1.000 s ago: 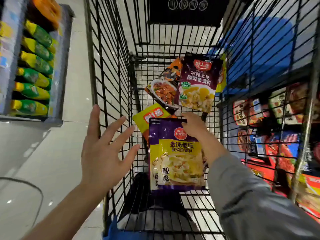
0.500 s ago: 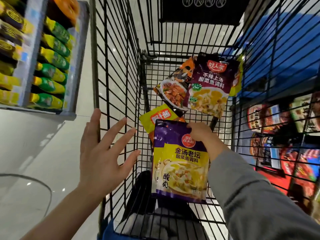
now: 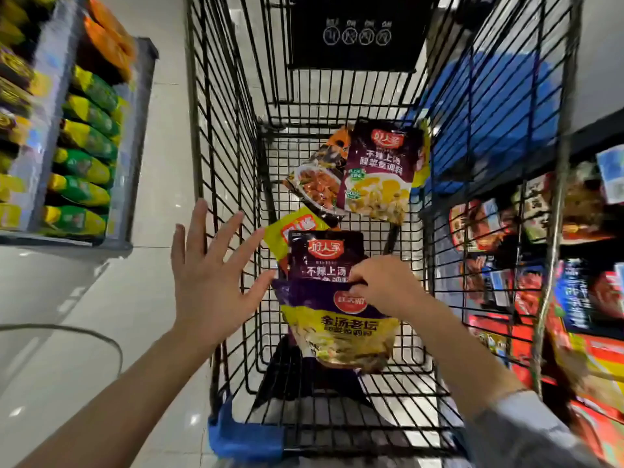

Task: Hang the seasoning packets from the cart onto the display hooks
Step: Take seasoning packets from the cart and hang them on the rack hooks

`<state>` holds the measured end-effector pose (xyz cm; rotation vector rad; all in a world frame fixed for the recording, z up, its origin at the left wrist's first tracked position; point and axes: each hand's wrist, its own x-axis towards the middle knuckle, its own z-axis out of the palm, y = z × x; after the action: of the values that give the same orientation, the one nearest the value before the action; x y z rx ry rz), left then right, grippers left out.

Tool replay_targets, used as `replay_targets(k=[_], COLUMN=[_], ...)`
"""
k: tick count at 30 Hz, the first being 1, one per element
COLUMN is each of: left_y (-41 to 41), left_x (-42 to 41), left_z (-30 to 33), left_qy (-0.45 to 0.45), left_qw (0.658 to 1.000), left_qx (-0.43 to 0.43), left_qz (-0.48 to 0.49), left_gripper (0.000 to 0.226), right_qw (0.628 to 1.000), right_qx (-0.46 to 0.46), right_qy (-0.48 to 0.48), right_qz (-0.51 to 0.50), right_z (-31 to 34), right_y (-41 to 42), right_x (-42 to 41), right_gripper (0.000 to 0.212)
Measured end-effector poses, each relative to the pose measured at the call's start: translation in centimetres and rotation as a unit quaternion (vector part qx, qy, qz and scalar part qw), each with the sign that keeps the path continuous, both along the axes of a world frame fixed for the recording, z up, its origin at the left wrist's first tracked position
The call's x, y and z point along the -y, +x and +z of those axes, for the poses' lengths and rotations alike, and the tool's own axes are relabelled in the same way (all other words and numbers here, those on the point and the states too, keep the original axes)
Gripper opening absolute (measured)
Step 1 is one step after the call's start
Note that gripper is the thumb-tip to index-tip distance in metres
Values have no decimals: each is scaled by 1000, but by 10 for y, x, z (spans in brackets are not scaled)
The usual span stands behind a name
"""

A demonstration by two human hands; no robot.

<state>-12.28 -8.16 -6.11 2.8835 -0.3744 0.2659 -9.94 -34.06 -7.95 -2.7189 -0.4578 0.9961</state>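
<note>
Nearest the camera, the blue corner guard [image 3: 243, 437] caps the black wire cart [image 3: 229, 136] at its lower left rim. Just above it, the right hand [image 3: 381, 285], coming out of a grey sleeve [image 3: 526, 434], pinches the top edge of a purple and yellow seasoning packet [image 3: 341, 329] that hangs inside the cart, tilted and bowed. The left hand [image 3: 209, 275] is spread wide with straight fingers, holding nothing, over the cart's left wall with its thumb just beside the held packet. Directly behind the held packet lies a dark purple packet [image 3: 320, 255], partly covered by it, and behind that a yellow packet [image 3: 290, 228] shows only its upper corner. Further along the cart floor a second dark purple packet [image 3: 378, 170] overlaps a dark packet with an orange dish [image 3: 320, 177]. At the far end a black sign panel [image 3: 358, 32] hangs on the cart. Green and yellow bags [image 3: 84, 163] fill a shelf to the left; red boxed goods [image 3: 526, 251] line the shelves on the right
</note>
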Motion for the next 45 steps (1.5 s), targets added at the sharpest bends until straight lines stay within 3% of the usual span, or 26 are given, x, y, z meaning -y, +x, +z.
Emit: replay_targets(k=[7,13,17,21,26,28,32,37,41,45], left_y=[-1,2,22,67,88,97,131,190,208,203], left_x=[3,16,61,94,109,113,126,167,182,199], left_z=[10,14,10,-39,-96,-111,-139,-180,-275,-245], left_qy=[80,121,1,-123,-86,-67,-119,-144,-206,-292], left_qw=[996,985,987,936,900,903,902,899,870,828], left_qx=[0,-68,-150,-328,-420,-419,-403,-405,-426,-408], left_qz=[-44,-99,-61,43,73,68,102,81,137,250], left_gripper=[50,59,48,52,52,52,42,39,72,40], right_qw=[997,984,981,978,984,987,988,976,972,976], right_qx=[14,103,93,97,91,68,71,102,97,103], right_qy=[-69,-66,-87,-108,-71,-68,-77,-72,-60,-73], right_qz=[-37,-127,-146,-148,-132,-129,-113,-178,-205,-180], right_z=[57,67,62,29,8,7,-2,-26,-39,-47], right_y=[-89,-109,-73,-29,-6,-11,-12,2,9,5], right_x=[24,51,60,64,82,90,94,94,98,93], right_gripper=[27,18,24,25,21,22,25,26,22,16])
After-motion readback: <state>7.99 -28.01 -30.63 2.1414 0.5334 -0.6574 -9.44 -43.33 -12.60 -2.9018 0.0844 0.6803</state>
